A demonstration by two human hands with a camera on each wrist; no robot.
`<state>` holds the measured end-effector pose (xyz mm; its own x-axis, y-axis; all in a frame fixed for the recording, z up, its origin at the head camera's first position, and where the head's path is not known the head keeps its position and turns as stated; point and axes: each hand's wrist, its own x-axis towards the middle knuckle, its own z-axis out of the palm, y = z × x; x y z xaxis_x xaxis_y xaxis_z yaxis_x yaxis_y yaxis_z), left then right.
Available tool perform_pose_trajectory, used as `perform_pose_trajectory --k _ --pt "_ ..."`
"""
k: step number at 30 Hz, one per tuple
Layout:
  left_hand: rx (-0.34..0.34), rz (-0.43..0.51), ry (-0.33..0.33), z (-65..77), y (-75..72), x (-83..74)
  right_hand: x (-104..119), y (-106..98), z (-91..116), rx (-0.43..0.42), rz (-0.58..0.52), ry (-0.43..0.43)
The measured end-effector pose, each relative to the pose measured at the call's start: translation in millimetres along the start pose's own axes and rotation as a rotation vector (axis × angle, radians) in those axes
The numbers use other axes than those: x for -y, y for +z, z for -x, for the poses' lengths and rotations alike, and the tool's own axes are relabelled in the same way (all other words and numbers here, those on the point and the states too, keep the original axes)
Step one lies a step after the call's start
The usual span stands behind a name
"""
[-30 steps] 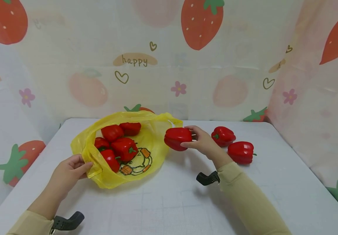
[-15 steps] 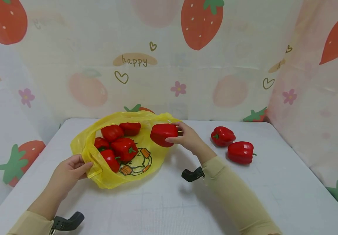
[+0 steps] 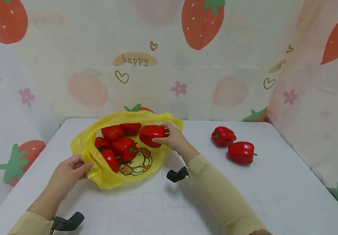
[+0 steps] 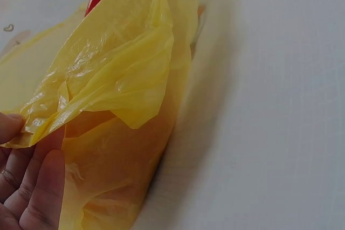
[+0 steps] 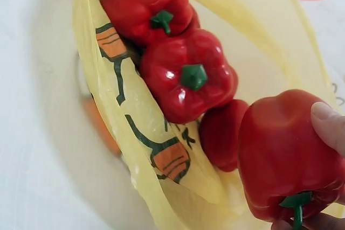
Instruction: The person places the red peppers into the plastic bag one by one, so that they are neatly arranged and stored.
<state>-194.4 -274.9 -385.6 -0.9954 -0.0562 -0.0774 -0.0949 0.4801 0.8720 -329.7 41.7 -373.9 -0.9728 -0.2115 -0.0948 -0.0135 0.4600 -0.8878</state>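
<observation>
A yellow plastic bag [image 3: 160, 160] lies on its side on the table, its mouth facing me, with several red bell peppers [image 3: 124, 149] inside. My left hand [image 3: 70, 169] pinches the bag's rim at its left side; in the left wrist view the thumb presses the yellow film [image 4: 108, 74] against the fingers. With my right hand [image 3: 174, 138] I grip another red bell pepper [image 3: 151, 135] by its stem end, at the right part of the bag's mouth. The right wrist view shows this held pepper [image 5: 288, 154] beside the ones in the bag, its green stem toward the hand.
Two more red bell peppers, one behind [image 3: 223, 136] and one in front [image 3: 241, 152], lie on the white table [image 3: 169, 209] to the right of the bag. A strawberry-print curtain [image 3: 157, 88] stands behind and along both sides.
My right hand has carried its bell pepper leftward, from the bag's right edge to in front of its opening. The left hand and the bag have stayed in place.
</observation>
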Motion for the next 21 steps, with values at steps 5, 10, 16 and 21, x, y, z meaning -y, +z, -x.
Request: perform_pose_trajectory --k 5,10,16,21 --pt "0.002 0.005 -0.006 -0.3 -0.8 1.4 4 8 -6 0.009 0.043 -0.008" --pt "0.002 0.006 -0.005 0.7 -0.9 0.9 6 11 -11 0.005 0.101 -0.009" --pt "0.001 0.009 -0.014 1.4 -1.2 1.1 1 16 -20 0.011 0.168 -0.009" --pt "0.004 0.01 -0.02 0.7 -1.4 2.4 -1 24 -27 0.031 0.229 -0.02"
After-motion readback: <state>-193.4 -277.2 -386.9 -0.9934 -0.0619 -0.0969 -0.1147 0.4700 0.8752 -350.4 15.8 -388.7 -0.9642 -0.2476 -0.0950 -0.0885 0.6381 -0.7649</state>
